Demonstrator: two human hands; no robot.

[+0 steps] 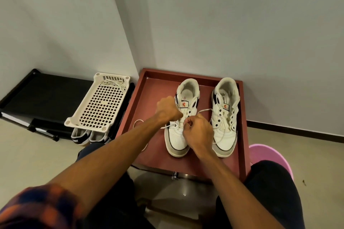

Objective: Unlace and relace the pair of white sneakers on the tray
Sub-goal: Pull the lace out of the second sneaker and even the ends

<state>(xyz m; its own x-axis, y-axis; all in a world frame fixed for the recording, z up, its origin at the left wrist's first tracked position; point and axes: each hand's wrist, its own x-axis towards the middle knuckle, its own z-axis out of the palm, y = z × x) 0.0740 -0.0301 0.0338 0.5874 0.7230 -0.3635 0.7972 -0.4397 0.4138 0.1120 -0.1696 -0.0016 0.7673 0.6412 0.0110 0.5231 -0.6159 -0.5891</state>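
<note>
Two white sneakers stand side by side, toes toward me, on a dark red tray (147,98). The left sneaker (178,141) has most eyelets bare; its white lace (138,121) runs through a low eyelet and trails left across the tray. My left hand (168,110) is curled at the shoe's left eyelet row, holding the lace. My right hand (198,132) pinches the other lace end over the tongue. The right sneaker (226,117) carries a loose lace, with a strand reaching toward my right hand.
A white perforated plastic tray (96,106) with a loose lace in it lies on a black shoe rack (37,93) to the left. A dark pair of shoes (87,136) sits under it. A pink tub (268,154) stands by my right knee. Walls close off the back.
</note>
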